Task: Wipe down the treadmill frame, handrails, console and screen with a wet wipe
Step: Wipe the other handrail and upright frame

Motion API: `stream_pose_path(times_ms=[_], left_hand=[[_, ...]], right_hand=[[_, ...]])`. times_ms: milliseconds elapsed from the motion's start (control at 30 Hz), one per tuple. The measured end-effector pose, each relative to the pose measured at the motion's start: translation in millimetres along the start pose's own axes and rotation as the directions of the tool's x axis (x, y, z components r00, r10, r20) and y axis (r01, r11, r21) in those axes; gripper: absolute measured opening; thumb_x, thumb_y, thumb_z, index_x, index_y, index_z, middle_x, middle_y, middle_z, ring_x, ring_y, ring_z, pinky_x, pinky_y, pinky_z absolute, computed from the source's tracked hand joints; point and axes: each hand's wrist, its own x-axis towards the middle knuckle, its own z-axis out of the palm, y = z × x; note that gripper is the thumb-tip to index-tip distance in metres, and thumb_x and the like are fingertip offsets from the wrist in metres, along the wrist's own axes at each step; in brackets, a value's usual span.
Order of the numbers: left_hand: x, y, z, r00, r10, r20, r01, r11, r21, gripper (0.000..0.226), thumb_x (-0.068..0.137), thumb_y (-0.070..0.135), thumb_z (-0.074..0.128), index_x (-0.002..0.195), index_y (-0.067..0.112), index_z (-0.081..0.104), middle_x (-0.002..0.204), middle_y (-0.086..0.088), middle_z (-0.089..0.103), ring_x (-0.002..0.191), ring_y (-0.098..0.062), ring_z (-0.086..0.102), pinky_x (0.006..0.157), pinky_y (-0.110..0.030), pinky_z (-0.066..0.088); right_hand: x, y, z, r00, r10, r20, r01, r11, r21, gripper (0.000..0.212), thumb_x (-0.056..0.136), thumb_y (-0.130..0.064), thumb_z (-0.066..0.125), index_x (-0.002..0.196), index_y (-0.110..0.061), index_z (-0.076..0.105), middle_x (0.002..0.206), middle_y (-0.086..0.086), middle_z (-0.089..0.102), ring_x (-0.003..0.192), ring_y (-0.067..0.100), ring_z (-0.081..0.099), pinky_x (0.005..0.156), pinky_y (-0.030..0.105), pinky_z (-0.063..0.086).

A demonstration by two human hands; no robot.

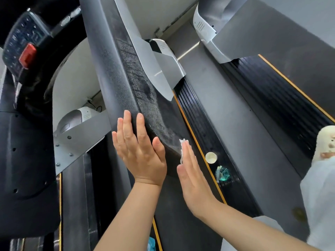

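my left hand [140, 151] lies flat with straight fingers against the near end of the black handrail [119, 69], grasping nothing, just pressed on its textured, dusty-looking surface. my right hand [194, 178] is also flat, fingers straight and together, pressing a crumpled white wet wipe [182, 149] against the right side of the same handrail end; the wipe peeks out past my fingertips and along the edge of my hand, pinned there rather than clenched. the handrail runs up and away from me toward the top of the view, with a silver frame upright [155, 69] just beside it on the right. at upper left sits the console [21, 42] with its red safety key [27, 55]. below my right hand, on the black side rail with the orange stripe, stand a small white paper cup [211, 157] and, near it, a crumpled greenish wrapper [222, 174]. a pale slipper [326, 142] shows at the right edge.
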Motion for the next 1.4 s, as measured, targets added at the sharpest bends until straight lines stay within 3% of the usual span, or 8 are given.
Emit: stream_pose_path(times_ms=[133, 300, 533, 700, 800, 1067, 1267, 1400], left_hand=[[0, 0, 0, 1.0, -0.003, -0.002, 0.003, 1.0, -0.009, 0.047, 0.101, 0.035, 0.015, 0.135, 0.009, 0.035, 0.143, -0.012, 0.029, 0.133, -0.032, 0.029, 0.116, -0.038, 0.011], [0, 0, 1, 1.0, -0.006, -0.013, 0.005, 1.0, -0.015, 0.048, 0.101, 0.036, 0.014, 0.135, 0.009, 0.035, 0.143, -0.012, 0.029, 0.133, -0.032, 0.029, 0.116, -0.037, 0.011], [-1, 0, 1, 1.0, -0.006, -0.014, 0.005, 1.0, -0.016, 0.048, 0.101, 0.035, 0.015, 0.135, 0.008, 0.035, 0.142, -0.012, 0.029, 0.133, -0.032, 0.029, 0.116, -0.038, 0.011], [-1, 0, 1, 1.0, -0.006, -0.027, 0.005, 1.0, -0.016, 0.048, 0.1, 0.035, 0.015, 0.134, 0.008, 0.036, 0.142, -0.012, 0.03, 0.133, -0.032, 0.029, 0.115, -0.038, 0.013], [-1, 0, 1, 1.0, -0.007, -0.027, 0.006, 1.0, -0.006, 0.048, 0.101, 0.035, 0.015, 0.134, 0.008, 0.036, 0.142, -0.012, 0.03, 0.133, -0.032, 0.03, 0.115, -0.039, 0.013], [-2, -1, 2, 1.0, -0.012, -0.028, 0.012, 1.0, 0.003, 0.049, 0.1, 0.036, 0.014, 0.134, 0.009, 0.036, 0.142, -0.011, 0.03, 0.133, -0.031, 0.03, 0.114, -0.04, 0.015], [-2, 0, 2, 1.0, -0.01, -0.022, 0.01, 1.0, 0.002, 0.049, 0.1, 0.036, 0.013, 0.134, 0.009, 0.036, 0.141, -0.011, 0.031, 0.132, -0.031, 0.031, 0.115, -0.037, 0.014], [-2, -1, 3, 1.0, -0.013, -0.028, 0.013, 1.0, -0.004, 0.049, 0.1, 0.036, 0.013, 0.134, 0.01, 0.036, 0.141, -0.011, 0.031, 0.132, -0.03, 0.031, 0.115, -0.037, 0.015]], right_hand=[[-14, 17, -1, 0.998, 0.063, 0.005, -0.063, 0.997, -0.046, 0.049, 0.091, -0.057, 0.005, 0.133, -0.055, -0.02, 0.144, -0.04, -0.02, 0.135, -0.015, -0.017, 0.116, 0.024, -0.005], [9, 13, -5, 0.968, 0.251, -0.006, -0.241, 0.934, 0.263, 0.047, 0.089, -0.055, 0.013, 0.134, -0.05, 0.0, 0.153, -0.027, -0.003, 0.137, -0.015, -0.005, 0.119, 0.024, 0.001], [-23, 18, 9, 0.978, 0.209, -0.014, -0.205, 0.968, 0.144, 0.048, 0.094, -0.054, 0.011, 0.135, -0.05, -0.013, 0.143, -0.04, -0.016, 0.131, -0.022, -0.014, 0.11, 0.01, -0.004], [20, 24, -7, 0.947, 0.321, 0.012, -0.316, 0.923, 0.221, 0.051, 0.1, -0.042, 0.015, 0.148, -0.034, -0.001, 0.152, -0.026, 0.0, 0.129, -0.022, -0.004, 0.107, 0.007, 0.0], [7, 24, -2, 0.944, 0.33, 0.019, -0.323, 0.909, 0.263, 0.051, 0.097, -0.046, 0.015, 0.144, -0.042, -0.004, 0.143, -0.036, -0.001, 0.115, -0.036, -0.004, 0.097, -0.003, 0.001], [40, 28, -14, 0.892, 0.453, 0.01, -0.428, 0.835, 0.345, 0.051, 0.103, -0.039, 0.014, 0.151, -0.023, 0.008, 0.155, -0.013, 0.009, 0.141, 0.001, 0.006, 0.113, 0.021, 0.004], [-2, 22, 2, 0.919, 0.394, -0.02, -0.359, 0.857, 0.369, 0.065, 0.085, -0.058, 0.018, 0.146, -0.04, 0.002, 0.152, -0.028, 0.0, 0.134, -0.014, 0.001, 0.109, 0.015, 0.002], [33, 25, -16, 0.842, 0.538, 0.051, -0.502, 0.744, 0.44, 0.056, 0.1, -0.051, 0.018, 0.15, -0.029, 0.005, 0.147, -0.02, 0.013, 0.136, -0.004, 0.007, 0.113, 0.024, 0.003]])
